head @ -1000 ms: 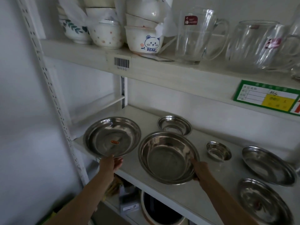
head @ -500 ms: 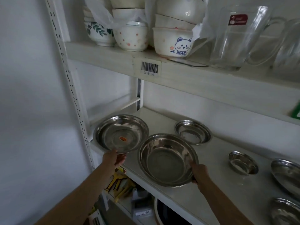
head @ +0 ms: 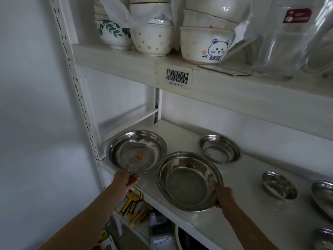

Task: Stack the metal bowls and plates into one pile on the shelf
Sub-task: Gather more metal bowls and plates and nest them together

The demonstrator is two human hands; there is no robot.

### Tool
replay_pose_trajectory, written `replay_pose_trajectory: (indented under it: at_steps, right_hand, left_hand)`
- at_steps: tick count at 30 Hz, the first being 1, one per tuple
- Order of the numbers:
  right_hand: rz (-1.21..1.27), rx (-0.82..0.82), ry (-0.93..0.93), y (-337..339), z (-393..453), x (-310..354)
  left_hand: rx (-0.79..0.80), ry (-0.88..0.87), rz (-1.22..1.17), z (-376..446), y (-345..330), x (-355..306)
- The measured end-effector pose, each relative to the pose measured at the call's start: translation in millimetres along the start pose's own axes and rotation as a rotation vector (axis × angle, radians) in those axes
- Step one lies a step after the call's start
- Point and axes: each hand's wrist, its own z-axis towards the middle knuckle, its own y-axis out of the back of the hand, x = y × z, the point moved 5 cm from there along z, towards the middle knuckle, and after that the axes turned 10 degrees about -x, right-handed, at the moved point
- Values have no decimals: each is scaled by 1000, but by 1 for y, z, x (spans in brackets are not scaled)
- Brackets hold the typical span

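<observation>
Head view, looking down at the white shelf [head: 239,179]. My left hand [head: 125,178] grips the near rim of the metal plate with the orange sticker [head: 137,151], thumb on top of the rim and fingers curled beneath; the plate sits at the left end of the shelf, its near edge over the front lip. I cannot tell whether it is lifted or resting. My right hand [head: 224,196] clamps the near right rim of the large metal bowl [head: 189,181], fingers wrapped over the edge; the bowl lies just right of the plate, near the shelf front, rims close together, contact not resolvable. Farther back, a medium metal bowl [head: 219,148] stands apart. A small metal bowl [head: 278,184] sits to the right, and further metal dishes [head: 324,195] are cut off at the right edge. Upper shelf: ceramic bowls, one printed with a bear [head: 203,45], a glass jug [head: 288,38], and a barcode label [head: 177,76].
</observation>
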Motion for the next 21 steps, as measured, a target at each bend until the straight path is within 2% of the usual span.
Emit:
replay_pose_trajectory:
  at_steps: [21]
  right_hand:
    - [7, -31, -52, 0, 4, -13]
  left_hand:
    - [19, -23, 40, 17, 0, 1]
